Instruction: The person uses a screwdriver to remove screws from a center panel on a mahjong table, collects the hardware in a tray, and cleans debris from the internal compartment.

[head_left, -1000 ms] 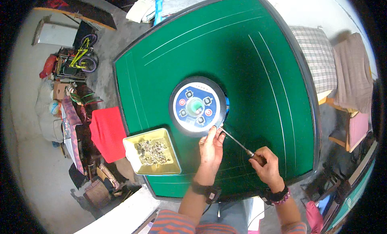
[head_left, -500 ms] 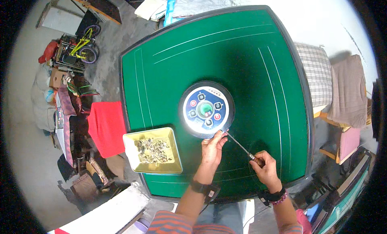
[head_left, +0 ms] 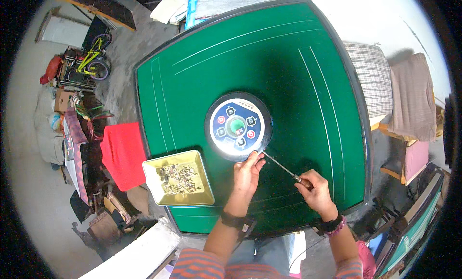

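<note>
A round console (head_left: 219, 140) with a dark rim, a blue and white face and several buttons sits in the middle of a green-topped mahjong table (head_left: 298, 106). At the console's near edge, my left hand (head_left: 247, 172) has its fingertips pinched together against the rim; what lies between them is hidden. My right hand (head_left: 317, 195) is closed round the brown handle of a long screwdriver (head_left: 279, 163). The thin metal shaft slants up and left, its tip ending beside my left fingertips at the console's edge.
A yellow tray (head_left: 204, 195) of small screws and metal bits stands at the table's near left corner. Left of the table is a red cloth (head_left: 122, 154). Cushioned seats, one with a plaid cover (head_left: 368, 82), line the right side. A yellow-framed bicycle (head_left: 94, 62) stands far left.
The whole scene has shifted slightly left and up in the view. Both hands keep their places at the console, and the screwdriver stays in my right hand with its tip at the rim.
</note>
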A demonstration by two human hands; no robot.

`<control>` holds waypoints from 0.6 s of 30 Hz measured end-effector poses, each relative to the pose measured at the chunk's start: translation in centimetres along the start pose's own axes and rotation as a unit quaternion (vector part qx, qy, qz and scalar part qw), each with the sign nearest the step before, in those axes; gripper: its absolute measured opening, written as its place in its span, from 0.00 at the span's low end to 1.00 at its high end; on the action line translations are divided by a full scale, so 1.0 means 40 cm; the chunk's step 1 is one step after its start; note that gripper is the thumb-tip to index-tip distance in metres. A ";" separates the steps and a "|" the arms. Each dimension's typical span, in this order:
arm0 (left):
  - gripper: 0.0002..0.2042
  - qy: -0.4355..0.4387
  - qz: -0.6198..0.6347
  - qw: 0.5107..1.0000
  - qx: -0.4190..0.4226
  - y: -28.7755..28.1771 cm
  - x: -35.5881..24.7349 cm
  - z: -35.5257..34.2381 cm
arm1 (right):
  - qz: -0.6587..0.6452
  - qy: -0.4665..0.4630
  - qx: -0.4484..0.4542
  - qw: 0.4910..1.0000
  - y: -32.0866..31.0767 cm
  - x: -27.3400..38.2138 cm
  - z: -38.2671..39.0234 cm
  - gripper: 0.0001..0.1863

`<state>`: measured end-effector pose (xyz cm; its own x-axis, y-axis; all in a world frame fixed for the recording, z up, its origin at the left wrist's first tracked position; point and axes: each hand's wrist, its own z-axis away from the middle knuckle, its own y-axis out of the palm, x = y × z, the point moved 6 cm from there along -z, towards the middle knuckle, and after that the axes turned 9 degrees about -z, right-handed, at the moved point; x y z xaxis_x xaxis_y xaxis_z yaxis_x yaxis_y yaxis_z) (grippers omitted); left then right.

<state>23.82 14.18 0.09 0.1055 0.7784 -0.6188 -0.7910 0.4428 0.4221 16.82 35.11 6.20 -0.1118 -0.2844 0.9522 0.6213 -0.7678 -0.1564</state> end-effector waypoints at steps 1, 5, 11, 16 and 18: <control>0.05 0.000 0.005 1.000 -0.013 -0.004 -0.001 0.001 | 0.064 -0.047 -0.025 0.997 -0.003 0.022 -0.001 0.10; 0.05 0.008 -0.002 1.000 0.007 0.009 -0.003 0.000 | -0.350 0.370 0.095 0.855 0.038 -0.055 0.025 0.11; 0.07 0.040 -0.064 0.996 0.046 0.033 0.014 0.007 | -0.507 0.382 0.172 0.753 0.053 -0.103 0.027 0.18; 0.07 0.012 -0.085 0.996 0.030 0.040 0.034 -0.008 | -0.495 0.375 0.172 0.765 0.055 -0.087 0.033 0.14; 0.07 0.011 -0.083 0.996 0.032 0.042 0.036 -0.009 | -0.233 0.231 0.040 0.944 0.015 -0.054 0.018 0.14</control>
<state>22.43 15.90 -0.32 0.2183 0.6818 -0.6982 -0.7232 0.5934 0.3533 18.00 35.68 4.26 -0.7027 -0.1603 0.6932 0.4753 -0.8307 0.2897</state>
